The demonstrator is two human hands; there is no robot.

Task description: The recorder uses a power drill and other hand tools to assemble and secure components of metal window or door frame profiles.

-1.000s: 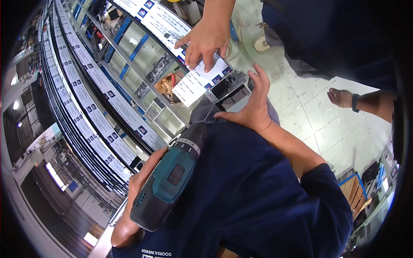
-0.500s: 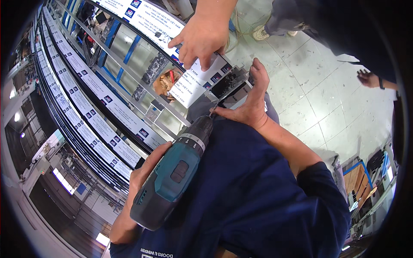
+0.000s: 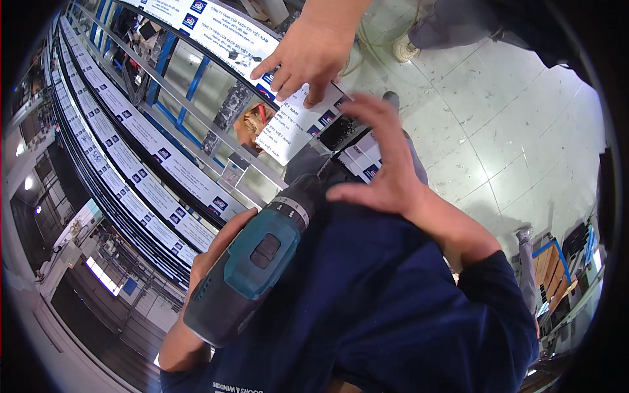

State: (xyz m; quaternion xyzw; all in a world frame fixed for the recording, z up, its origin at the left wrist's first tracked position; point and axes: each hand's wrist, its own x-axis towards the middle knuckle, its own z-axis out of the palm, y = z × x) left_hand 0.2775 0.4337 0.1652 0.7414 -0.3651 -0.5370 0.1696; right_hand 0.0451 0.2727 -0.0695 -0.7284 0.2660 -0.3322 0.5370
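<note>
My left hand [image 3: 225, 237] is wrapped around a teal and black cordless drill [image 3: 261, 254], its grip mostly hidden beneath the body. The drill's chuck points up and right, with the bit close to the cut end of a dark metal profile [image 3: 336, 133]. White printed film [image 3: 283, 139] covers the profile's top face. Beside that end, my right hand [image 3: 393, 160] is open, thumb and fingers apart in a curve, the fingers slightly blurred. From the top, another person's hand [image 3: 306, 62] lies with its fingertips on the film-covered profile.
Long film-wrapped profiles [image 3: 141, 141] lie in rows on the left. A metal rack with blue bars [image 3: 191, 88] stands between them and the work. The tiled floor [image 3: 472, 144] spreads to the right, with another person's leg [image 3: 452, 29] at the top right.
My right hand has come away from the drill tip and the profile's end, its fingers curling leftward. The drill has shifted slightly down and left. The co-worker's body at the right has moved upward.
</note>
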